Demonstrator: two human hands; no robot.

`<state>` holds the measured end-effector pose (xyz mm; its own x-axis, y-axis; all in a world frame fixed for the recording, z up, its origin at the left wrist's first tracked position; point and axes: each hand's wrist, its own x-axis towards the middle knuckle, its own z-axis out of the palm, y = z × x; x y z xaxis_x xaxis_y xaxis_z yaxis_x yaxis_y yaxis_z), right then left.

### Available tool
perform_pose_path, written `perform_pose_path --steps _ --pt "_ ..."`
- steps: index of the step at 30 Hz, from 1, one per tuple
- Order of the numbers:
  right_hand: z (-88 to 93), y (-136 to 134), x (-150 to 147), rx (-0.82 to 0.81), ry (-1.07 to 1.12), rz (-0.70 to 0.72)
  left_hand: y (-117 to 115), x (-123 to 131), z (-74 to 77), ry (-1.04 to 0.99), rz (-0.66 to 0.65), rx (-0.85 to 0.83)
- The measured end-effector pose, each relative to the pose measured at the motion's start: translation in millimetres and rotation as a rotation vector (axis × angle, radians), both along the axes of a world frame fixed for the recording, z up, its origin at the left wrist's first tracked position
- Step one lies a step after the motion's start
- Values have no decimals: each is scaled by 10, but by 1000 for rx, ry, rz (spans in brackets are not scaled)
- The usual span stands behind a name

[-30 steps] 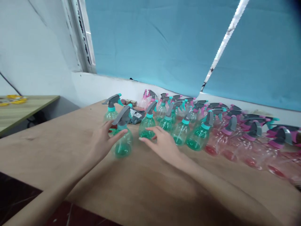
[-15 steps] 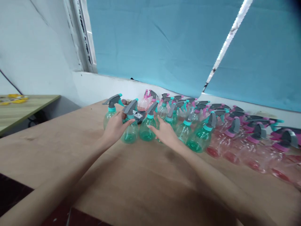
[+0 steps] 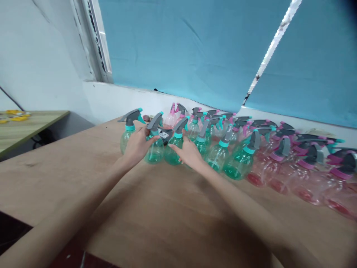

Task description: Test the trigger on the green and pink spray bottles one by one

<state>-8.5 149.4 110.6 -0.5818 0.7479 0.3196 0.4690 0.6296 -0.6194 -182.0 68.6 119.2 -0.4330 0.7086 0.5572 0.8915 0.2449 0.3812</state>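
Clear green bottles [image 3: 154, 153], pink bottles [image 3: 309, 190], brown tabletop [image 3: 69, 160], blue sheet [image 3: 181, 48]

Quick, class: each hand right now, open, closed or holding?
Left hand: holding a green spray bottle.
Right hand: curved at the next green bottle; whether holding cannot be told.

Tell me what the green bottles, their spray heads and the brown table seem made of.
Green bottles: probably glossy tinted plastic, see-through with highlights; glass isn't excluded. Spray heads: likely moulded plastic, opaque, evenly coloured grey and turquoise. Brown table: apparently wood or wood-look board, dull, mottled.
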Motion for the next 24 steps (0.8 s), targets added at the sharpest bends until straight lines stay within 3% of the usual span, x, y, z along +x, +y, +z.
perform_pose_path --steps 12,19,24 --pt "46 -28 56 15 -32 52 8 40 -43 60 3 54" --pt "44 -77 107 1 -127 41 -226 235 -71 96 -11 108" --pt "27 -82 111 29 -136 38 -350 210 -138 40 -5 63"
